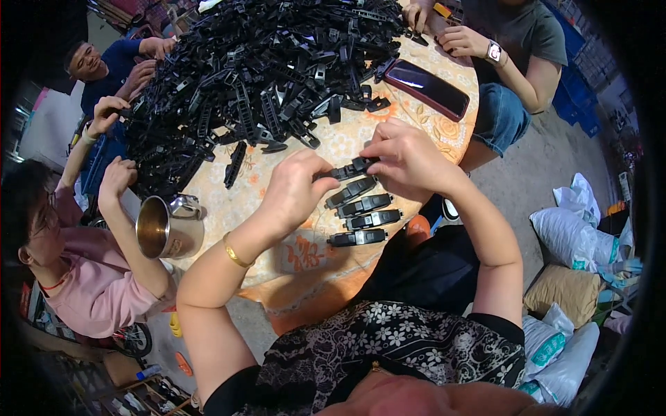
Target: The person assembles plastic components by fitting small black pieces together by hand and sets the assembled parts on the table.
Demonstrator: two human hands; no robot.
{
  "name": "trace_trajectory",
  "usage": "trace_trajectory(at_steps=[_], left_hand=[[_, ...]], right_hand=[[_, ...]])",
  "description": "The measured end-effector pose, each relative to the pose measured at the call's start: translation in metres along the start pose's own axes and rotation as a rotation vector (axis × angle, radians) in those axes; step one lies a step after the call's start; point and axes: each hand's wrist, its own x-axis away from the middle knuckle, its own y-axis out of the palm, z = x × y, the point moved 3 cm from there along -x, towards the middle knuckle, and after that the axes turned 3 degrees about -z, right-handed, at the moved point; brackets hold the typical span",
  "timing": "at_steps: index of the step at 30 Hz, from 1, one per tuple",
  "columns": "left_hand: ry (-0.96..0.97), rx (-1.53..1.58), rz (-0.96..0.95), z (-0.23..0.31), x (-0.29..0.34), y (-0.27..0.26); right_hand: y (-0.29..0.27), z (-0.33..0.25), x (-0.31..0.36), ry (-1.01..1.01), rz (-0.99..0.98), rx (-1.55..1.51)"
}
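- In the head view, with the black clip (350, 169) stretched between both hands: looks light enough for fingertips alone, and probably stiff, like hard moulded plastic.
- Likely a little slippery on the smooth, shiny faces; perhaps most fragile at the small projections on the ends, so best spared any sharp bending.
- Best taken by the two ends, thumb against fingers, or along the long side edges.
- Looks dark, narrow and elongated, with a stepped outline and glossy patches; hard to make out in finer detail under the fingertips.
- Pinched at one end by the left hand (293, 188), thumb against fingers; pinched likewise at the opposite end by the right hand (408, 158).
- Sits just beyond the row of four similar clips (365, 205), between that row and the loose heap (277, 69), over the patterned surface (260, 267); cannot tell whether touching or raised above.
- Flanked more widely by a metal mug (168, 229) beyond the left forearm and a dark phone (428, 89) beside the heap.
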Motion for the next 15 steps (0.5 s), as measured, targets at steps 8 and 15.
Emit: trace_trajectory(at_steps=[8,15], left_hand=[[0.129,-0.048,0.013,0.001,-0.010,0.009],[0.165,0.059,-0.094,-0.001,-0.015,0.002]], right_hand=[[0.010,-0.006,-0.015,-0.088,-0.083,0.046],[-0.006,0.000,-0.015,0.129,-0.347,-0.119]])
